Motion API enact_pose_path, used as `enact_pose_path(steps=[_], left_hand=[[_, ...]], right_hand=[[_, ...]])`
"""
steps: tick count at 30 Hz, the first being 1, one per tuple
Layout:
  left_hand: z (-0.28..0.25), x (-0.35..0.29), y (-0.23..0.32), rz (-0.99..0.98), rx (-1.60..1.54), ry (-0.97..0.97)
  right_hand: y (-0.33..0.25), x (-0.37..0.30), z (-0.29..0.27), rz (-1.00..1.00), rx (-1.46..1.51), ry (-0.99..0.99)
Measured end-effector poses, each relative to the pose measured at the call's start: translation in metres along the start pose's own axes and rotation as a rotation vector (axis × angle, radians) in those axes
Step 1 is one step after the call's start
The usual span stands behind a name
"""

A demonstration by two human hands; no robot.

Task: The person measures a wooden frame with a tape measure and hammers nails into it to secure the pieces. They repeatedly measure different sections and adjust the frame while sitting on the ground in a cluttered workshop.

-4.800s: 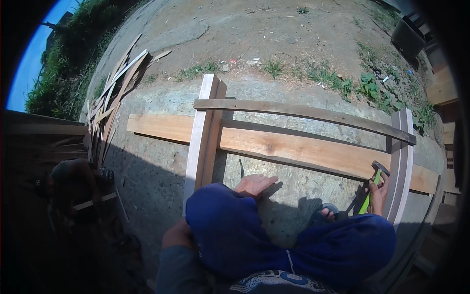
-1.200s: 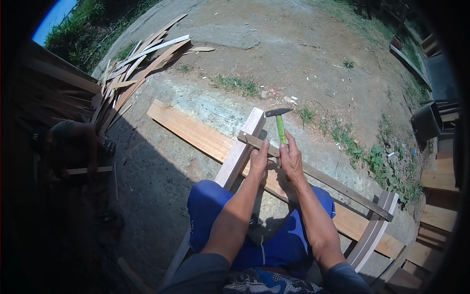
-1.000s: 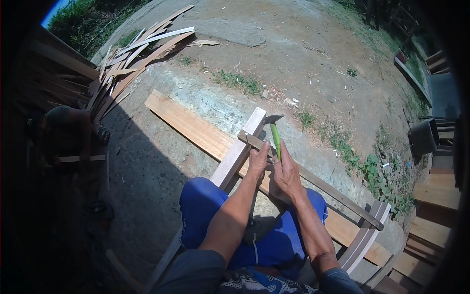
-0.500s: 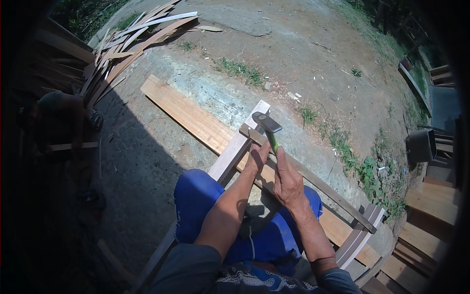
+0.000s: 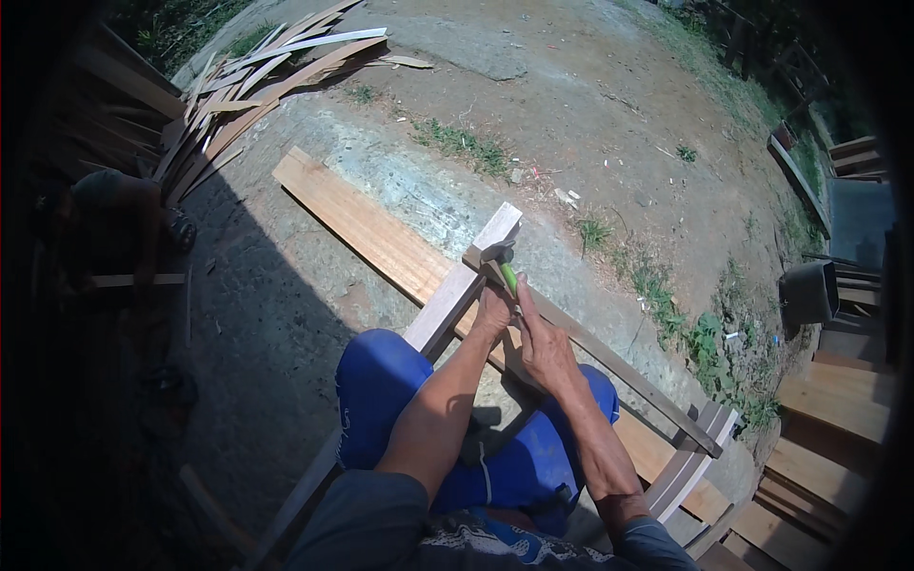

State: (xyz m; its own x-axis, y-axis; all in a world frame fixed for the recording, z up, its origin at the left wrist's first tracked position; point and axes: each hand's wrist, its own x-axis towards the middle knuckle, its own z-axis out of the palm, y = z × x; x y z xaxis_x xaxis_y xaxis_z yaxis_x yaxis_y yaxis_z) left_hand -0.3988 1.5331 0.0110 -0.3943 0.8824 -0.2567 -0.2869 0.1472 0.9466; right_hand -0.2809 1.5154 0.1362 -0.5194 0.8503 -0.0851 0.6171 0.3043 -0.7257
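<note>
I have the right hand (image 5: 549, 356) gripping the hammer (image 5: 509, 277) at the dark strip's (image 5: 628, 377) left end. Whether the left hand (image 5: 492, 310), just beside, grips anything, I can't tell.

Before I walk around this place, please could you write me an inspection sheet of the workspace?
Surface: worn slab, part sunlit, part shaded.
Job's things: dark strip across two beams; wide plank below; hammer head near the strip's left end, contact unclear.
Clutter: pile of thin wood pieces, upper left.
Grips: right grip holds the hammer; left grip beside the strip, fingers partly hidden.
Cables: nothing seen.
Surroundings: another person in shadow, left; dark container, right.
</note>
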Motion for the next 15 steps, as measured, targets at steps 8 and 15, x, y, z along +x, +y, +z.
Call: enact_pose_path(steps=[8,15], left_hand=[[-0.021,0.009,0.007,-0.227,0.052,-0.068],[-0.033,0.012,0.0,-0.312,0.084,-0.063]], right_hand=[[-0.032,-0.016,-0.055,-0.497,0.246,0.113],[-0.054,0.01,-0.028,-0.296,0.064,0.298]])
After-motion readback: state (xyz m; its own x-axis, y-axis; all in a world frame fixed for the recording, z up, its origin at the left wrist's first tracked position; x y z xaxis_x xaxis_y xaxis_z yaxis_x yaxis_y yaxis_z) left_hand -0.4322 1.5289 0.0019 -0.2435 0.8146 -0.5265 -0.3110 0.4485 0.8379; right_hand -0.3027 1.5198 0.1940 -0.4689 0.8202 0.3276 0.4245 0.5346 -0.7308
